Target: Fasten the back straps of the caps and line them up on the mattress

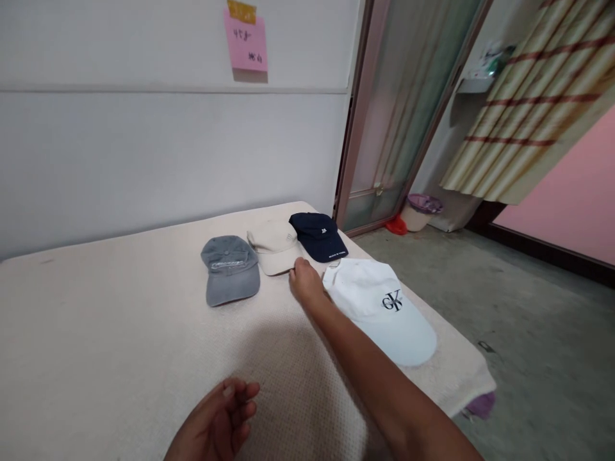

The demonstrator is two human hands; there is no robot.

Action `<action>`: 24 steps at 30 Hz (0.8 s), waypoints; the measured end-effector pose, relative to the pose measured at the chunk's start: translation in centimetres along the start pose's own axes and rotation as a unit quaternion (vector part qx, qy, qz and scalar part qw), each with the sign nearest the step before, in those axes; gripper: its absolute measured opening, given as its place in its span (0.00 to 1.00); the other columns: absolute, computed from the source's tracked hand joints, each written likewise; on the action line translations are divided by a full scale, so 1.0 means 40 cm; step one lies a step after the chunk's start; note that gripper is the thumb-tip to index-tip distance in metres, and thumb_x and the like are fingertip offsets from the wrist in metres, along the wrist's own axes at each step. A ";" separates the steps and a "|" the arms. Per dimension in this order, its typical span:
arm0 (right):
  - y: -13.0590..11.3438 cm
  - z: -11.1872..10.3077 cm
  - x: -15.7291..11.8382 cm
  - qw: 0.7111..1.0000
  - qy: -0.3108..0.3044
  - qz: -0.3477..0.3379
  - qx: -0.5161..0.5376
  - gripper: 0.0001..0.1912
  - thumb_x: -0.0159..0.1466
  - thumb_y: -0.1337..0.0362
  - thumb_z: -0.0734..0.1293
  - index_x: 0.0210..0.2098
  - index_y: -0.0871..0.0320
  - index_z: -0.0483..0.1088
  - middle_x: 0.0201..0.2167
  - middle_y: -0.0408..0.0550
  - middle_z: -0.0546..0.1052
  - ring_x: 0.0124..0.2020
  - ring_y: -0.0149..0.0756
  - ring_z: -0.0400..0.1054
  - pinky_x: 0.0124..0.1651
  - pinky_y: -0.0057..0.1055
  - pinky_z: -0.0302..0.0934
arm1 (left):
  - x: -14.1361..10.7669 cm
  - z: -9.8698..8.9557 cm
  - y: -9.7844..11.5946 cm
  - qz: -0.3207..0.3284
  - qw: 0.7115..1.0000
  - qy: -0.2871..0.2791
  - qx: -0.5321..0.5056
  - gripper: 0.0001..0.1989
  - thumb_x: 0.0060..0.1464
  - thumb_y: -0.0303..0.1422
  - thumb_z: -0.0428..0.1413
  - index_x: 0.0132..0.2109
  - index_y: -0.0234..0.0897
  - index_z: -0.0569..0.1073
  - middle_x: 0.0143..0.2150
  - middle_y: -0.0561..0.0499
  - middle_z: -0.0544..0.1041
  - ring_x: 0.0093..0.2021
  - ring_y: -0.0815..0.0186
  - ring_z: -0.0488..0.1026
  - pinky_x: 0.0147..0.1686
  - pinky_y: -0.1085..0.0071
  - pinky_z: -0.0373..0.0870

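Four caps would be too exact a tally, so several caps lie on the cloth-covered surface [120,333]. My right hand [305,279] stretches out to the beige cap [273,243], its fingers closed at the right end of that cap's brim. Just beyond this hand is a navy cap [317,235] with small white lettering. Beside my right forearm lies a white cap [365,294] with a black "CK" mark, partly covered by the arm. A grey cap [230,266] sits left of the beige one. My left hand [218,419] hovers low in view, fingers loosely curled and apart, holding nothing.
A white wall panel [168,153] with a pink note [246,45] stands behind the surface. To the right are a sliding glass door [384,128], a lined bin [418,214], a striped curtain [538,102] and the grey floor [519,307] past the surface's edge.
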State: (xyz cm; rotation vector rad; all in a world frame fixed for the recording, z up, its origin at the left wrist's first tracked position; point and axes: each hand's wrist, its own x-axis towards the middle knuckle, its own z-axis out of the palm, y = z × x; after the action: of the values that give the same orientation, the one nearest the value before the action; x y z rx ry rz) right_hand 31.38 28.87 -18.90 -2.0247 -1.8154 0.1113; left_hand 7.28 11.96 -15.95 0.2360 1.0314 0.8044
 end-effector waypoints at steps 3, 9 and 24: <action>-0.062 0.032 -0.050 0.996 -0.014 -0.084 0.033 0.09 0.66 0.66 0.55 0.41 0.60 0.64 0.41 0.53 0.71 0.41 0.37 0.64 0.42 0.30 0.55 | 0.001 -0.004 0.003 -0.007 1.000 0.003 -0.009 0.08 0.42 0.31 0.66 0.32 0.34 0.77 0.36 0.45 0.80 0.31 0.64 0.76 0.27 0.73 0.71; -0.174 0.096 -0.078 0.981 -0.030 -0.178 0.068 0.09 0.63 0.67 0.58 0.37 0.59 0.68 0.36 0.52 0.71 0.38 0.38 0.61 0.43 0.32 0.54 | -0.002 -0.009 0.004 0.012 1.000 0.015 0.002 0.08 0.41 0.29 0.66 0.32 0.34 0.78 0.35 0.45 0.80 0.31 0.64 0.75 0.27 0.73 0.72; 0.065 -0.044 -0.342 0.986 0.019 -0.143 0.081 0.10 0.58 0.77 0.57 0.36 0.60 0.65 0.36 0.51 0.67 0.39 0.38 0.58 0.44 0.34 0.54 | -0.011 -0.021 0.009 0.084 0.994 0.027 0.069 0.05 0.52 0.25 0.55 0.36 0.33 0.76 0.40 0.43 0.78 0.34 0.65 0.75 0.31 0.72 0.73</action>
State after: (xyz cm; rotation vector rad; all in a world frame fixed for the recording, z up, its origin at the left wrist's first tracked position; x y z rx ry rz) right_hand 32.39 15.05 -21.14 -1.6280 -1.9812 0.1301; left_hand 6.28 11.77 -15.90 0.4253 1.1301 0.8964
